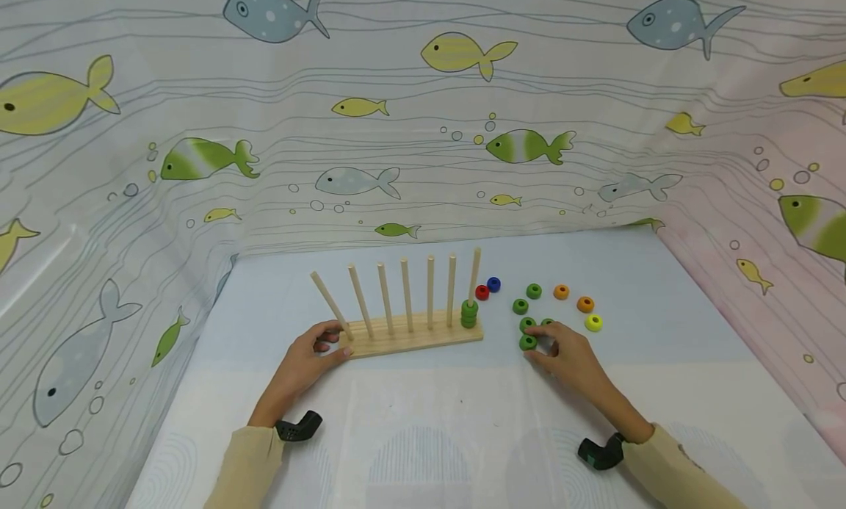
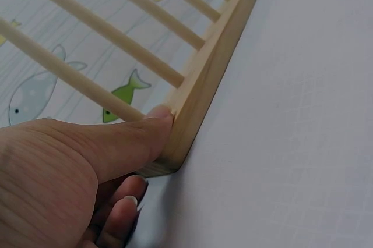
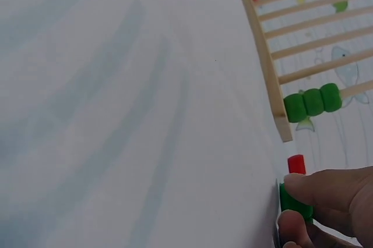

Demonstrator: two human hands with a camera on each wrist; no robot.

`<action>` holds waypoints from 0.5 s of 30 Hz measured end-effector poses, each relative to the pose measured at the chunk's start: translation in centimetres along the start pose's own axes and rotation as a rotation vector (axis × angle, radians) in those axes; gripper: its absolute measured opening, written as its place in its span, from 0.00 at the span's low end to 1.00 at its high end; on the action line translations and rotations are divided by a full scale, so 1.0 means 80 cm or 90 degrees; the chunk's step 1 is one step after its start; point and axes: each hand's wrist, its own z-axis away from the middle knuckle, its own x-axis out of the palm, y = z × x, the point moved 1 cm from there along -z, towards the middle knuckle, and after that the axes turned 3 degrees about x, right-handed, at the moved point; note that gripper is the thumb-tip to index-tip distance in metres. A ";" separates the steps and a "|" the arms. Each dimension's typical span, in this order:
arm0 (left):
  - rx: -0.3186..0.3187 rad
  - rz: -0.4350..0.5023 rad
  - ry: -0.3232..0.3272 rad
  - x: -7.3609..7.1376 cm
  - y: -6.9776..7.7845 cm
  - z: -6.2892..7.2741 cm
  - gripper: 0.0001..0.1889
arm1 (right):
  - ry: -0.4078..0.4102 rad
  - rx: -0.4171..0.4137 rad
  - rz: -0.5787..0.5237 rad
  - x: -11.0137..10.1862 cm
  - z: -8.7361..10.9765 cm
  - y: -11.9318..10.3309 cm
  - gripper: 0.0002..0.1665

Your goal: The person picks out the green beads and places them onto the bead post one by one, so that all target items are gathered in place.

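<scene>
A wooden base [image 1: 413,340] with a row of upright pegs stands on the table; the leftmost peg leans left in the head view. My left hand [image 1: 304,358] grips the base's left end, its thumb [image 2: 154,123] on top by the end peg. Three green beads [image 3: 313,102] are stacked on the rightmost peg. To the right of the base, my right hand [image 1: 573,356] pinches a green bead [image 1: 527,343] between thumb and fingers, at the tabletop. Other green beads [image 1: 521,306] lie just beyond it, one partly hidden by the fingers.
Past the base's right end are a red bead [image 1: 482,293] and a blue bead [image 1: 493,284]. Two orange beads [image 1: 585,304] and a yellow bead [image 1: 593,323] lie behind the right hand. A fish-patterned sheet [image 1: 423,149] rises at the table's back and sides.
</scene>
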 end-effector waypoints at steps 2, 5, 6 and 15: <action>0.001 0.002 -0.001 0.000 0.001 0.000 0.34 | 0.005 0.002 0.010 0.000 0.000 0.000 0.21; 0.005 0.003 -0.003 0.000 0.003 0.000 0.34 | 0.011 0.010 0.023 0.001 -0.001 -0.001 0.20; 0.006 0.004 -0.003 0.000 0.004 0.000 0.34 | 0.012 0.012 0.024 0.001 -0.001 -0.002 0.19; 0.003 0.004 -0.001 -0.001 0.005 0.002 0.35 | 0.014 0.029 0.019 -0.003 0.004 -0.011 0.18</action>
